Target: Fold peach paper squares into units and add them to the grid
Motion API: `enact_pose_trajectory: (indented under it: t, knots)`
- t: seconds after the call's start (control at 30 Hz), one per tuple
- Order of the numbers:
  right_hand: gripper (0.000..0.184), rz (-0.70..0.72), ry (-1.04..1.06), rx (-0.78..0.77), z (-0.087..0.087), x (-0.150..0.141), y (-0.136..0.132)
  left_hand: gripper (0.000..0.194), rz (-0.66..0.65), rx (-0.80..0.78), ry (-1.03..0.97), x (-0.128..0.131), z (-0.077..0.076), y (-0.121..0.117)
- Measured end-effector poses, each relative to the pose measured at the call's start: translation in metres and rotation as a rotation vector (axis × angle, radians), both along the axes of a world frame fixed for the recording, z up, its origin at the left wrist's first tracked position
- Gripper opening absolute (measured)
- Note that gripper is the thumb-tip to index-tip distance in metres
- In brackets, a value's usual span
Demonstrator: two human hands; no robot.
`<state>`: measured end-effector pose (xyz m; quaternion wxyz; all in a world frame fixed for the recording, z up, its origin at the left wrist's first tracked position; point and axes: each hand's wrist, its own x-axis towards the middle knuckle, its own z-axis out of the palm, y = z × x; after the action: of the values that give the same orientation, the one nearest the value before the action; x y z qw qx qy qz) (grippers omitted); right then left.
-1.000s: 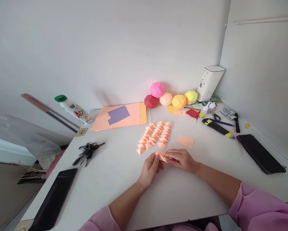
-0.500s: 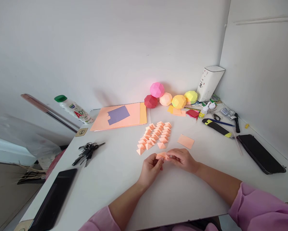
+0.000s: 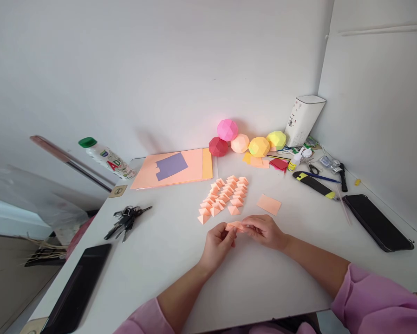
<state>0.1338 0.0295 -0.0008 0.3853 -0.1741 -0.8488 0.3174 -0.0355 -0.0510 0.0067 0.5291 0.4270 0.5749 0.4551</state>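
Between my two hands is a small folded piece of peach paper (image 3: 235,225). My left hand (image 3: 218,242) pinches its left end between thumb and fingers. At its right end, the fingertips of my right hand (image 3: 266,230) are closed on the same piece. Just beyond my hands, several folded peach paper units (image 3: 224,196) stand in slanting rows. A flat peach paper rectangle (image 3: 269,204) lies on the table to the right of the rows.
Faceted paper balls (image 3: 259,147) sit along the wall. Peach sheets (image 3: 146,175) bear a purple paper piece (image 3: 172,166). Keys (image 3: 127,220) and a black object (image 3: 79,287) lie left. A glue bottle (image 3: 295,161), a cutter (image 3: 315,184) and a phone (image 3: 377,220) are right.
The folded peach paper has shifted very slightly between my fingertips. Both hands keep the same place and hold, and everything else is unmoved.
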Motion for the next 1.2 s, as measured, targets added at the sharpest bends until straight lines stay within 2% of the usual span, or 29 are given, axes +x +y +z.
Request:
enact_pose_trajectory:
  t: [0.2, 0.4, 0.5, 0.73, 0.8, 0.9, 0.97, 1.1, 1.2]
  knots:
    - [0.012, -0.007, 0.029, -0.019, -0.005, -0.002, -0.001, 0.045, -0.070, 0.052, 0.021, -0.002, 0.003, -0.001]
    - [0.012, 0.017, 0.024, -0.243, 0.002, -0.003, -0.004, 0.037, -0.056, 0.025, -0.045, 0.000, 0.006, 0.000]
    - [0.011, 0.050, 0.021, -0.283, 0.002, -0.004, -0.004, 0.035, -0.047, 0.013, -0.080, -0.001, 0.006, 0.000]
    - [0.009, 0.133, 0.021, -0.089, 0.000, -0.003, -0.005, 0.033, -0.034, -0.009, -0.132, -0.002, 0.006, 0.001]
    - [0.014, 0.128, -0.019, 0.028, 0.001, -0.002, -0.005, 0.033, -0.037, -0.007, -0.147, -0.002, 0.006, 0.001]
    - [0.015, 0.040, -0.066, 0.282, 0.002, -0.002, -0.005, 0.034, -0.059, -0.010, -0.152, -0.002, 0.007, 0.002]
    - [0.017, -0.010, -0.084, 0.389, 0.003, -0.002, -0.008, 0.033, -0.088, -0.010, -0.161, -0.002, 0.007, 0.001]
    - [0.016, 0.027, -0.106, 0.298, 0.007, -0.004, -0.014, 0.033, -0.103, -0.002, -0.163, -0.002, 0.005, 0.001]
    - [0.019, 0.048, -0.094, 0.378, 0.008, -0.004, -0.014, 0.034, -0.082, -0.004, -0.132, -0.001, 0.004, 0.000]
